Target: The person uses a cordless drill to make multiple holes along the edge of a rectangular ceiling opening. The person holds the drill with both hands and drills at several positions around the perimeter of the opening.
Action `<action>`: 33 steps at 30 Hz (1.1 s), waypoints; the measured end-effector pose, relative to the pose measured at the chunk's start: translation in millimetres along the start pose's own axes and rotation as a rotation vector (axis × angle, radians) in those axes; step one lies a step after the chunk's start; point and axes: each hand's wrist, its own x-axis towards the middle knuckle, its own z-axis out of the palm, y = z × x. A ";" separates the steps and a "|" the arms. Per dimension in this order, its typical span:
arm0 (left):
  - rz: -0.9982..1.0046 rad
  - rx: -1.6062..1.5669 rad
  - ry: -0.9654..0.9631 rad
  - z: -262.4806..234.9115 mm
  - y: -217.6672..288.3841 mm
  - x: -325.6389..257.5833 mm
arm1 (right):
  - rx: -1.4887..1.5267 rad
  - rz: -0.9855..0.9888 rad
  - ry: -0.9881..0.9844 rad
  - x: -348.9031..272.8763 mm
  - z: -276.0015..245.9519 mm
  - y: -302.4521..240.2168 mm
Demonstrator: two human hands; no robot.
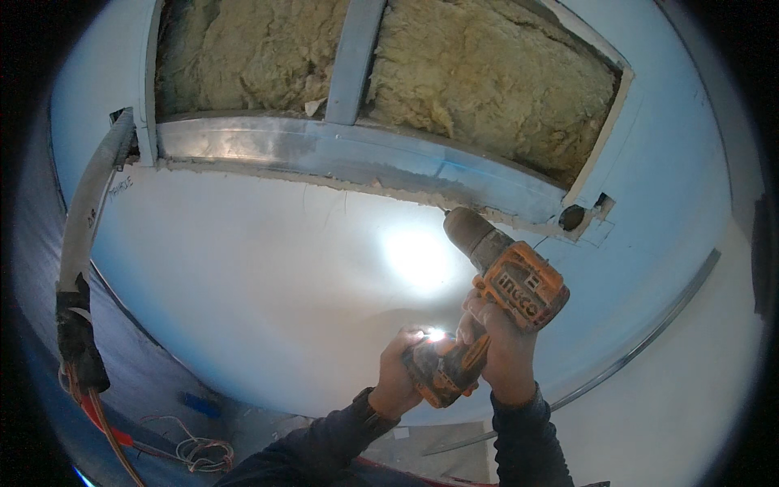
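Both my hands hold up an orange-and-dark cordless drill (pixel 526 286), dusty all over. The fingers of my right hand (pixel 507 353) wrap around its grip just below the motor housing. Lower down, my left hand (pixel 395 380) clasps the battery base, where a lit lamp throws a bright spot on the white wall panel (pixel 268 260). The chuck points up and left, and its short bit ends at the rough lower edge of a cut opening. A metal channel (pixel 268 146) runs along that edge; whether the bit touches it I cannot tell.
Yellowish mineral wool (pixel 479 69) fills the opening, split by an upright metal stud (pixel 355 61). A thick pale conduit (pixel 83 211) with taped end and wires hangs at left. At right are a round dark hole (pixel 571 217) and a leaning metal strip (pixel 649 341). Coiled cable (pixel 203 453) lies below.
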 end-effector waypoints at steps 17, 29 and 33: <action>0.048 0.097 -0.077 -5.0 -7.5 9.3 | -0.043 0.006 0.044 2.2 -5.4 -0.8; 0.347 0.790 -0.069 -6.1 -16.4 16.6 | -0.090 0.020 0.103 4.9 -12.9 0.9; 0.198 0.776 -0.135 -8.1 -22.5 25.7 | -0.081 0.045 0.135 5.6 -20.8 -0.8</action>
